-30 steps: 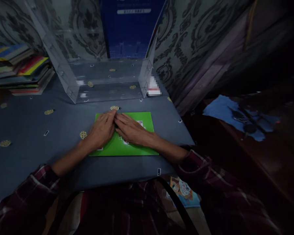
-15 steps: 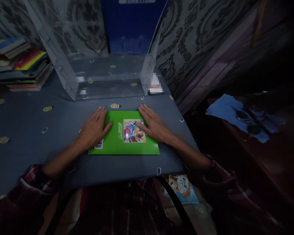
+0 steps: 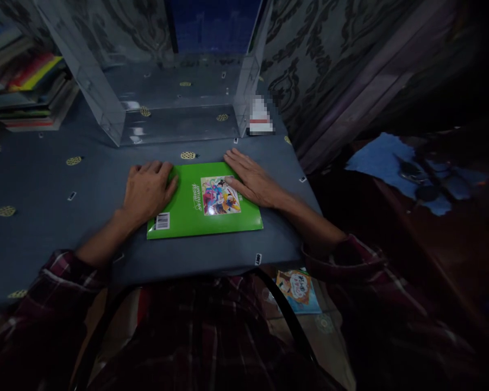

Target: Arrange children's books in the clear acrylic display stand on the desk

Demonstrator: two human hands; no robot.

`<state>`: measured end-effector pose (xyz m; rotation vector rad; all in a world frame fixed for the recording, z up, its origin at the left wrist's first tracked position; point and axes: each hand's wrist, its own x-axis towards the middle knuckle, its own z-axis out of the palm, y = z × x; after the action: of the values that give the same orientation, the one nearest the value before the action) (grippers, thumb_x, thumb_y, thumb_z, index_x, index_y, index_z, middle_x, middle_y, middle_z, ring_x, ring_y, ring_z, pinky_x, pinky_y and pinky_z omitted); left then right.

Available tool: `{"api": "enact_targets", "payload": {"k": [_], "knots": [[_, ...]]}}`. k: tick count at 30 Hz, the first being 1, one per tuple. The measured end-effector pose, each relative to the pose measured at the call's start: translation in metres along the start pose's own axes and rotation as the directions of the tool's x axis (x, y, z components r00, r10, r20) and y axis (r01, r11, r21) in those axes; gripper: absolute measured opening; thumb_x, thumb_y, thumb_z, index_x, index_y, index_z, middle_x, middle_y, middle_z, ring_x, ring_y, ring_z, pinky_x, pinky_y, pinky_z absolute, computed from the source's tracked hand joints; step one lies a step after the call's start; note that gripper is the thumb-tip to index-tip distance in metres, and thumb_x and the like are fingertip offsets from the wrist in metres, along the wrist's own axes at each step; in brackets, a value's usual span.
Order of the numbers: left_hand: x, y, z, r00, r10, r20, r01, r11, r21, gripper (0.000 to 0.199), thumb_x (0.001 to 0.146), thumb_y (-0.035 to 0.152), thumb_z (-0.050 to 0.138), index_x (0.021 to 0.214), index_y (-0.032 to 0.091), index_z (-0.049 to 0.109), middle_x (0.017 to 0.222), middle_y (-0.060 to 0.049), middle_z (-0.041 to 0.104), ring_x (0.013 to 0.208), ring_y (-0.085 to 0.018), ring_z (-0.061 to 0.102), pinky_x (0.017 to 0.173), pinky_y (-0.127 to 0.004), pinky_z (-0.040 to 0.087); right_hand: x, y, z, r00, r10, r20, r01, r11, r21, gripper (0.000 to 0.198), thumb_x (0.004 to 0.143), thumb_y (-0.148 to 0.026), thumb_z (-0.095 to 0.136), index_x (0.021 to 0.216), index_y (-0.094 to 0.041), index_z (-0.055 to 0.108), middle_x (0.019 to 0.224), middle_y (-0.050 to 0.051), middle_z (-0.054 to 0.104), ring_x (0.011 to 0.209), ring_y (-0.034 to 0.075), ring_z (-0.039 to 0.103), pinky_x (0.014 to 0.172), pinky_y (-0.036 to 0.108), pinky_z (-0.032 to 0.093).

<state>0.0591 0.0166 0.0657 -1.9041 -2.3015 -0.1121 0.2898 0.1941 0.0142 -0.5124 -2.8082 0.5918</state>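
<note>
Green book (image 3: 204,202): lies flat on the table (image 3: 81,228), near its front edge, before the clear rack (image 3: 175,122).
Left hand (image 3: 149,187): over the book's left end, fingers bent, thumb apart, pinching nothing visible.
Right hand (image 3: 250,176): laid open over the right end, thumb on the printed picture (image 3: 222,196).
2 hands: even, light pressure at both ends would probably keep the cover flat without skidding.

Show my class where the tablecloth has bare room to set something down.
Widest: the tablecloth left of the left hand, in front of the stack of books. Narrower: the strip between the clear rack and the green book. Crowded: the book's sides, beneath that hand and the right hand, and the rack's right side, by a blurred white item.
</note>
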Motion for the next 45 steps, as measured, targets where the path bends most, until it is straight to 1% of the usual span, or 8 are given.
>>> {"api": "enact_targets", "payload": {"k": [4,9,15,20,26,31,39,45], "knots": [[-0.001,-0.001,0.001,0.999,-0.020,0.047,0.022,0.998,-0.052,0.036,0.101,0.034,0.041,0.121,0.015,0.064,0.116,-0.019,0.071,0.114,-0.034,0.064,0.105,-0.056,0.041,-0.005,-0.003,0.001,0.998,0.055,-0.019,-0.055,0.998,-0.029,0.075,0.105,-0.064,0.026,0.162,-0.015,0.029,0.169,0.015,0.031,0.159,0.031,0.021,0.128,0.058,0.022],[-0.002,-0.004,0.012,0.992,0.111,-0.062,-0.117,0.988,-0.096,0.039,0.103,0.026,0.037,0.132,0.014,0.060,0.142,-0.018,0.062,0.131,-0.033,0.058,0.119,-0.061,0.030,-0.016,-0.011,0.001,0.993,0.120,-0.012,-0.121,0.987,-0.107,0.071,0.107,-0.056,0.026,0.163,-0.012,0.026,0.170,0.017,0.026,0.160,0.032,0.018,0.127,0.060,0.021],[0.000,-0.006,0.023,0.974,0.216,-0.066,-0.225,0.960,-0.165,0.039,0.104,0.026,0.038,0.133,0.013,0.061,0.144,-0.019,0.061,0.132,-0.031,0.059,0.114,-0.051,0.044,-0.037,-0.022,0.004,0.991,0.130,-0.035,-0.134,0.978,-0.161,0.068,0.107,-0.054,0.029,0.164,-0.019,0.021,0.171,0.014,0.023,0.159,0.032,0.020,0.126,0.061,0.025],[0.000,-0.007,0.023,0.976,0.212,-0.056,-0.219,0.957,-0.191,0.039,0.103,0.028,0.042,0.135,0.013,0.059,0.145,-0.019,0.060,0.135,-0.031,0.056,0.116,-0.051,0.042,-0.052,-0.037,0.005,0.989,0.140,-0.040,-0.145,0.971,-0.190,0.068,0.107,-0.055,0.029,0.163,-0.017,0.024,0.170,0.016,0.026,0.158,0.033,0.024,0.126,0.061,0.026],[-0.008,0.002,0.022,0.967,0.254,0.016,-0.245,0.947,-0.209,0.050,0.105,0.039,0.041,0.146,0.012,0.048,0.159,-0.021,0.045,0.150,-0.032,0.040,0.122,-0.059,0.029,-0.054,-0.065,0.004,0.997,0.070,-0.027,-0.074,0.981,-0.179,0.062,0.107,-0.050,0.032,0.161,-0.019,0.033,0.165,0.015,0.037,0.154,0.035,0.033,0.126,0.067,0.022],[-0.028,0.009,0.018,0.949,0.301,0.095,-0.277,0.938,-0.208,0.064,0.106,0.054,0.035,0.153,0.012,0.040,0.164,-0.019,0.038,0.156,-0.033,0.028,0.125,-0.060,0.022,-0.045,-0.084,0.010,0.997,-0.060,0.043,0.065,0.988,-0.142,0.070,0.104,-0.060,0.039,0.159,-0.017,0.036,0.166,0.016,0.037,0.156,0.033,0.030,0.127,0.062,0.023],[-0.057,0.014,0.020,0.920,0.384,0.075,-0.373,0.919,-0.126,0.097,0.091,0.081,0.039,0.159,0.013,0.036,0.165,-0.022,0.035,0.156,-0.042,0.022,0.123,-0.067,0.020,-0.047,-0.085,0.010,0.994,-0.097,0.041,0.101,0.988,-0.118,0.074,0.101,-0.061,0.046,0.160,-0.018,0.035,0.165,0.018,0.037,0.157,0.033,0.028,0.127,0.063,0.025],[-0.056,0.021,0.022,0.909,0.405,0.095,-0.407,0.914,-0.006,0.087,0.096,0.071,0.044,0.159,0.012,0.038,0.162,-0.023,0.040,0.152,-0.042,0.033,0.119,-0.063,0.032,-0.027,-0.062,-0.001,0.998,-0.058,0.025,0.060,0.997,-0.057,0.062,0.105,-0.053,0.044,0.157,-0.020,0.042,0.162,0.017,0.043,0.154,0.030,0.035,0.126,0.062,0.026]]}}
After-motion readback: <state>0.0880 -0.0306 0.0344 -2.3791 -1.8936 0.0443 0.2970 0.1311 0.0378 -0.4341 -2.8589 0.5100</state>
